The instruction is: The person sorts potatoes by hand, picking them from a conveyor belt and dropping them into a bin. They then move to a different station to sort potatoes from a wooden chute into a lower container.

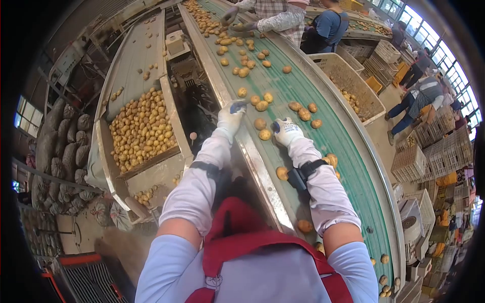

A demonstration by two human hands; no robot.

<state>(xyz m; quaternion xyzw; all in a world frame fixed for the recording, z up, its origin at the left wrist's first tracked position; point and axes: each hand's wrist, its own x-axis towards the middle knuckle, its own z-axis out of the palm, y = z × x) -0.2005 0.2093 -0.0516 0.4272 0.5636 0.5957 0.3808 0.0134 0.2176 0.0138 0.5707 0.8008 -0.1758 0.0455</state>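
My left hand, in a white glove with blue-grey fingertips, is over the near metal edge of the green conveyor belt. Its fingers are bent but apart, and no object shows in them. Over the belt, my right hand wears the same kind of glove, palm down with fingers curled in. Whatever those fingers may hold is hidden. Just left of it lie two potatoes, close together. More potatoes lie beyond it, and a single potato is beside my right wrist.
A wooden bin full of potatoes stands left, below a second belt. Across the belt is a large plastic crate. A co-worker's gloved hands are at the belt's far end. Stacked crates and other people are at right.
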